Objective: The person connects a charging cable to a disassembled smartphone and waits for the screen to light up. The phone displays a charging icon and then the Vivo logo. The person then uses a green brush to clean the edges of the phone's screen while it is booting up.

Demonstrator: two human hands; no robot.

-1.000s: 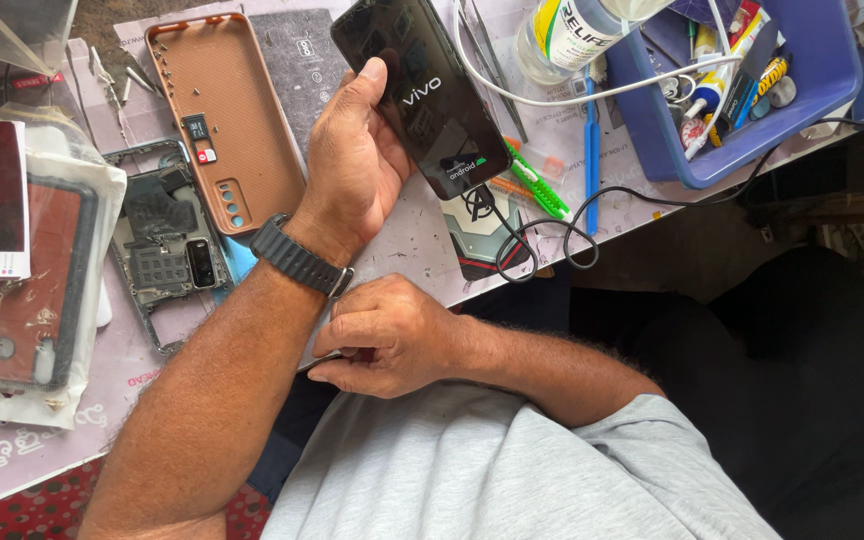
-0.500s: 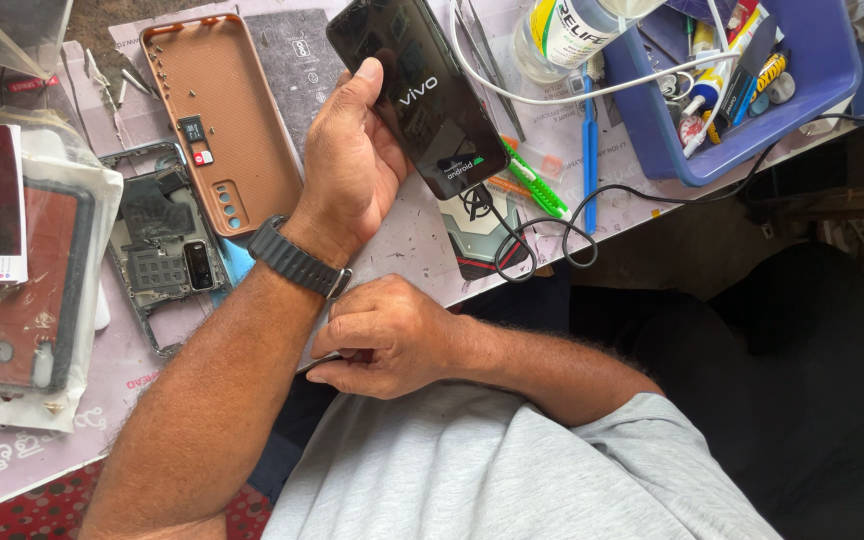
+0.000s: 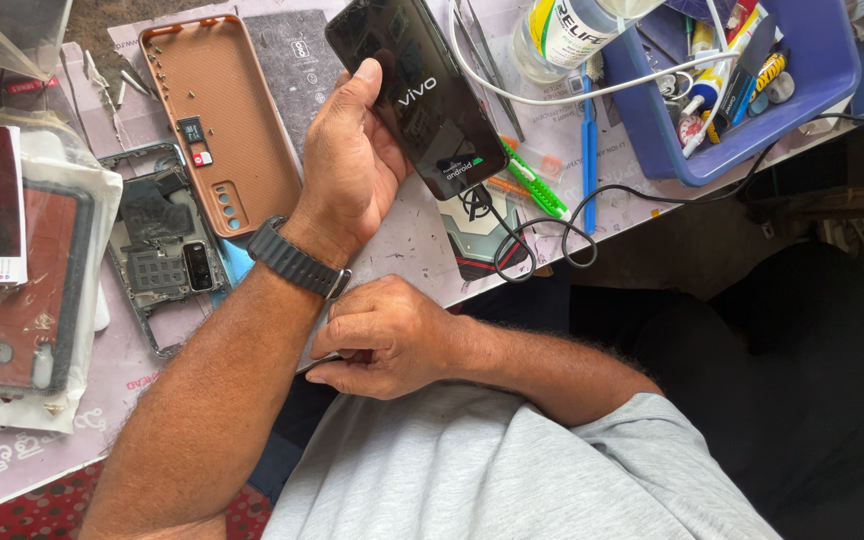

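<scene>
Phone (image 3: 422,95) sits screen-up in left hand (image 3: 347,165), thumb along its edge for viewing, while right hand (image 3: 387,335), curled and apparently empty, rests by worktable edge (image 3: 372,290).

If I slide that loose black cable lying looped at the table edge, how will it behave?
The black cable looks thin and floppy, so it would likely bend and drag rather than slide whole. Its loop overhangs the table edge, so it may slip off.

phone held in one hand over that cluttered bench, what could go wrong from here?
1. The left hand alone grips the black phone; a slip could drop it onto the green tool below.
2. Tiny screws lie loose in the brown case; a forearm nudge may scatter them.
3. The black cable loops off the bench edge and could snag.
</scene>
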